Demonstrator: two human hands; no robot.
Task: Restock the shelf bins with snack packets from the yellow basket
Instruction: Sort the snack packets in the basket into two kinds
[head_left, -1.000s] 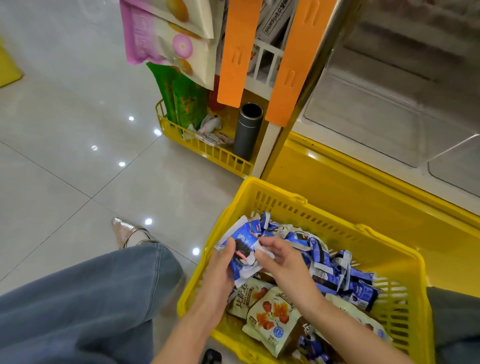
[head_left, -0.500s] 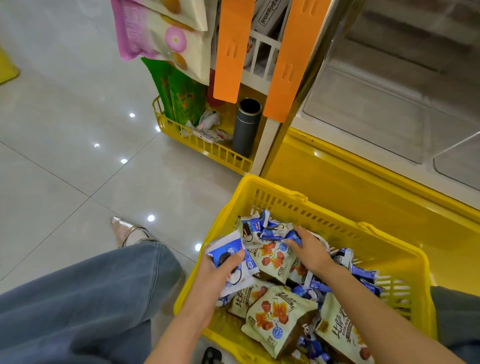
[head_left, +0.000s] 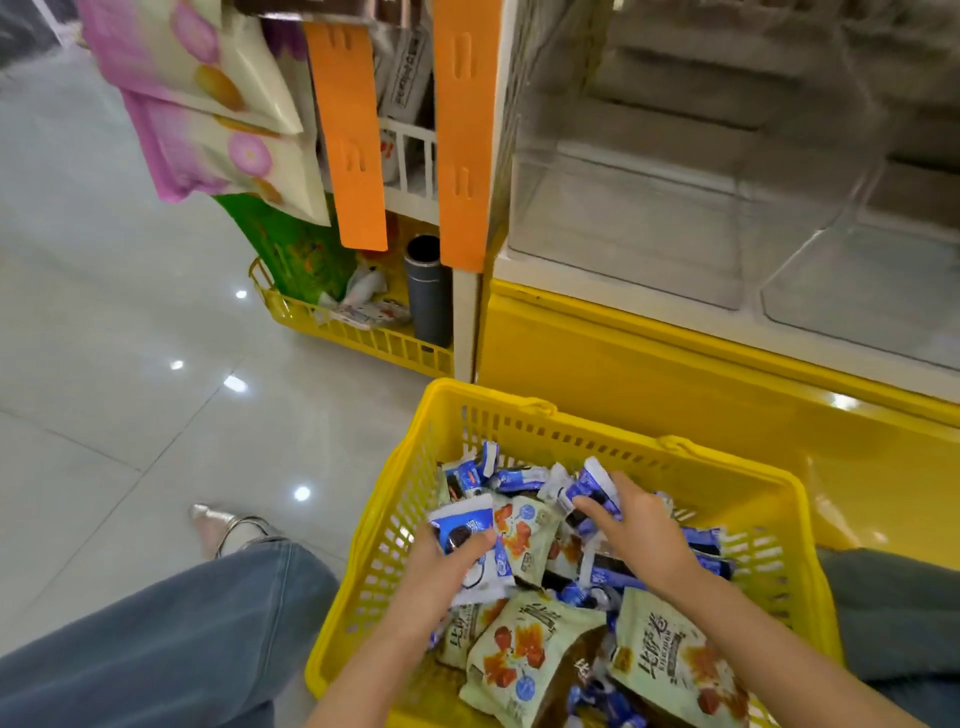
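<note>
A blue-and-white snack packet (head_left: 464, 525) showing a dark sandwich biscuit sits at the left side of the yellow basket (head_left: 613, 431). The left hand (head_left: 439, 577) pinches it, thumb across its face. Its long axis runs roughly near to far, and no brand name on it can be read. A second blue packet (head_left: 589, 483) lies further in, toward the far wall, where the fingers (head_left: 591, 506) of the right hand (head_left: 644, 535) curl round it amid a heap of similar ones.

Pale green packets (head_left: 524, 654) with red-orange pictures fill the near end. The one at near right carries large Chinese characters that look like 比萨卷, with smaller print too fine to read.

The clear shelf bins (head_left: 639, 234) stand beyond the basket, far and to the right of both hands and higher up. The right hand is the nearer of the two, so the next carry would probably go up and away over the far rim.

To the left hang orange strips (head_left: 353, 145) and pink-and-cream bags (head_left: 208, 104). Below them a grey cylinder (head_left: 428, 291) stands in a low yellow rack (head_left: 353, 332). A jeans-clad leg (head_left: 182, 649) lies at near left on the tiled floor (head_left: 130, 364).
</note>
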